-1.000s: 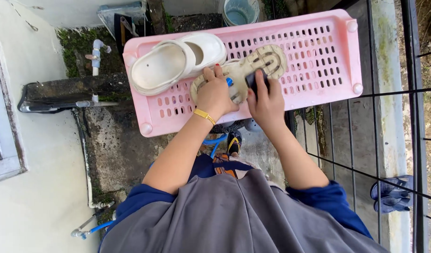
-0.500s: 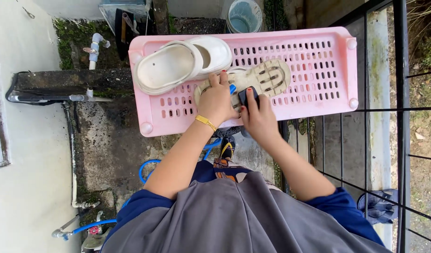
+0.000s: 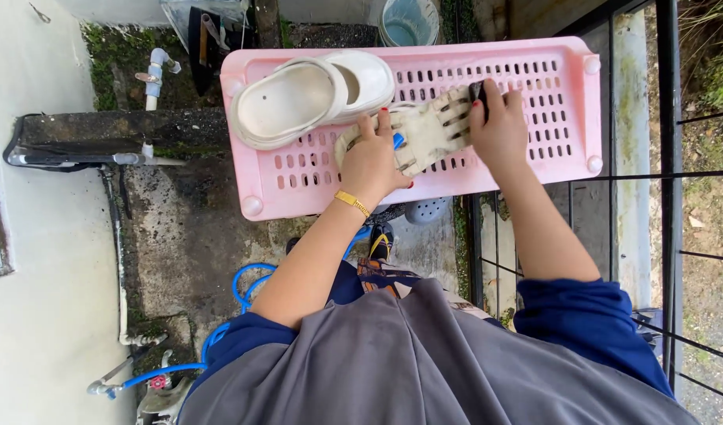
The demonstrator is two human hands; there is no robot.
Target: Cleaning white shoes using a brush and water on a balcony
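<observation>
Head view: dirty sandal (image 3: 424,132) pinned flat on pink rack (image 3: 562,102), beside white clog (image 3: 298,98), by left hand (image 3: 371,161). Dark brush (image 3: 479,89) clamped in right hand (image 3: 499,130). Best scrubbed with short strokes, sandal kept pressed so sliding is avoided.

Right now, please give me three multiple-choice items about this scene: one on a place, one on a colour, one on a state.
1. Where does the white clog lie?
A. on the rack's left part
B. on the ground
C. in the bucket

2. What colour is the slotted rack?
A. green
B. pink
C. black

3. What does the left hand do?
A. hangs free
B. grips the fence
C. presses the dirty sandal

Answers: 1 A, it rests on the rack by its left edge; 2 B, the plastic is pink; 3 C, its palm lies on the sandal while the right hand holds a dark brush.
</observation>
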